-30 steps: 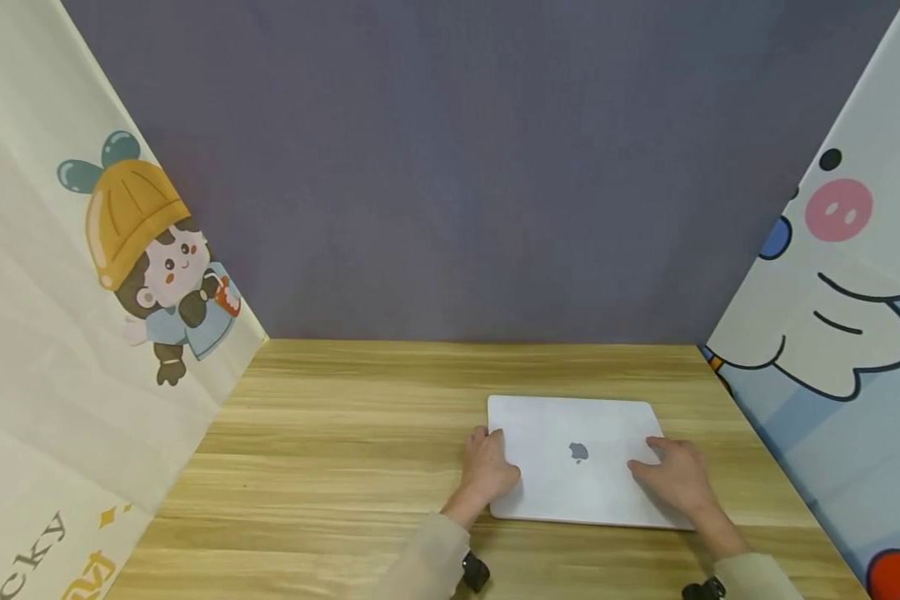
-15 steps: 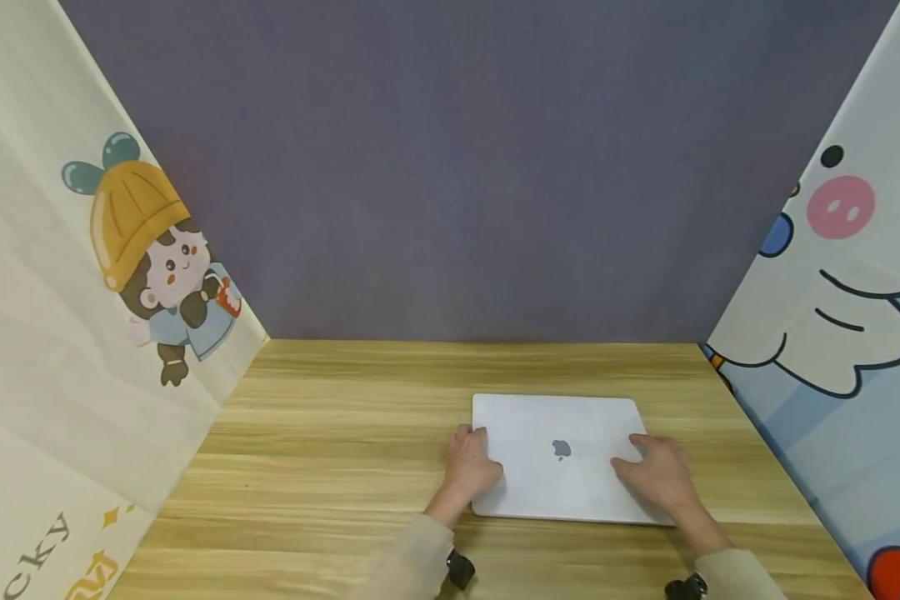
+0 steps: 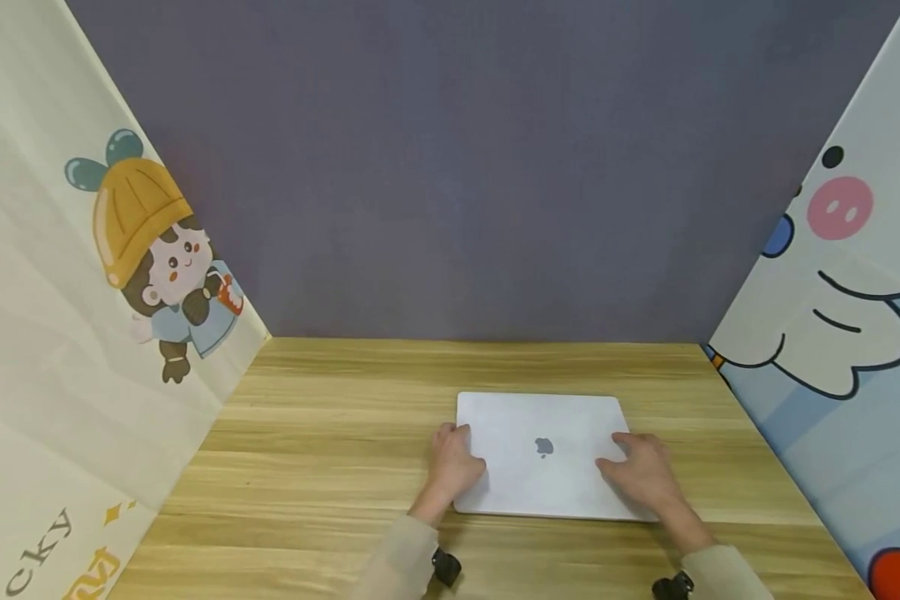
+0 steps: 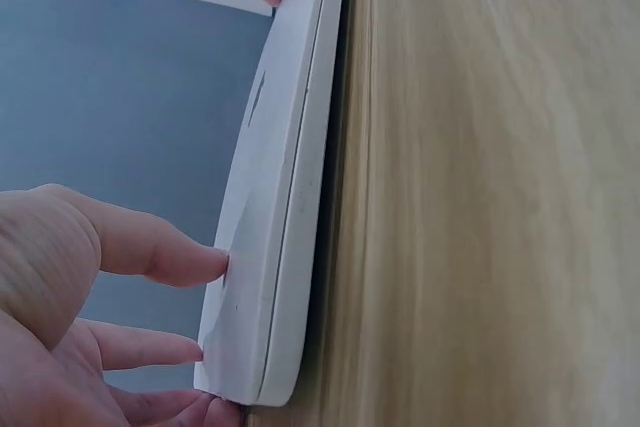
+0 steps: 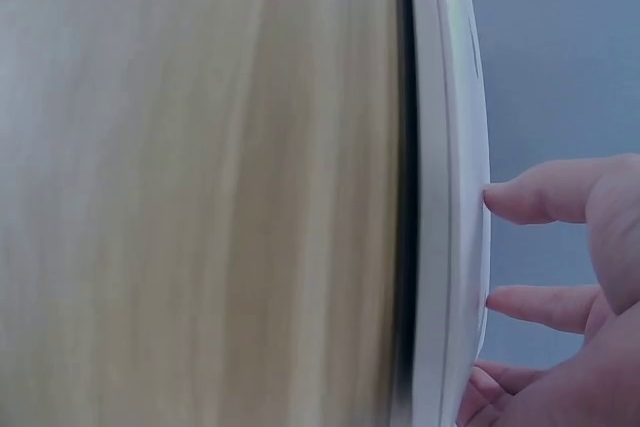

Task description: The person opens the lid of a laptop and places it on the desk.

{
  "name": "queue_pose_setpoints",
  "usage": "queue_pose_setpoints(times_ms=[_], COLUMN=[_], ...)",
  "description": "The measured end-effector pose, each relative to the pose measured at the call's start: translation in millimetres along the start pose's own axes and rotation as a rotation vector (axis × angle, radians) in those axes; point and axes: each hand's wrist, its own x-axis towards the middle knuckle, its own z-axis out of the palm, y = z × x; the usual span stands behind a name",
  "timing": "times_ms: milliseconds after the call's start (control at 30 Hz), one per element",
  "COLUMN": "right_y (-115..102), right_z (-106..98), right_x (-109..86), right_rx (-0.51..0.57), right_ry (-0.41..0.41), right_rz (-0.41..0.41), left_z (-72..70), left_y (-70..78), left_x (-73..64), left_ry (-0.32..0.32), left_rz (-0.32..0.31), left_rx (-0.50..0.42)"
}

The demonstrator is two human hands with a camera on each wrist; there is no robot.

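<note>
A closed silver laptop [image 3: 521, 483] with a dark apple logo lies flat on the wooden table, right of the middle in the head view. My left hand [image 3: 453, 462] holds its left side, thumb and index fingertip on the lid and the other fingers at the side edge. On the opposite side, my right hand [image 3: 641, 471] grips it in the same way. The left wrist view shows the laptop's front edge [image 4: 290, 247] close over the table, with a dark shadow line beneath. In the right wrist view the thumb [image 5: 540, 190] touches the lid.
The wooden table [image 3: 307, 467] stretches left of the laptop and behind it. A dark grey panel [image 3: 450, 183] stands along the back edge. Printed cloths flank the table, a cream one [image 3: 37, 333] at left and a white-and-blue one [image 3: 870, 350] at right.
The laptop has slid steadily to the left across the table, and both hands have moved with it, keeping their hold on its sides.
</note>
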Motion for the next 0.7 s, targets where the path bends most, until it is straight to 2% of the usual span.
queue_pose_setpoints(times_ms=[267,700], right_y=[-12,-28], right_z=[10,27], right_x=[0.5,3.3], right_rx=[0.025,0.040], right_ry=[-0.007,0.014], right_rz=[-0.002,-0.027], left_z=[-7.9,-26.4], left_y=[-9.6,-25.3], left_x=[4.2,7.5], left_ry=[0.026,0.062], left_rz=[-0.035,-0.051], left_rx=[0.007,0.028])
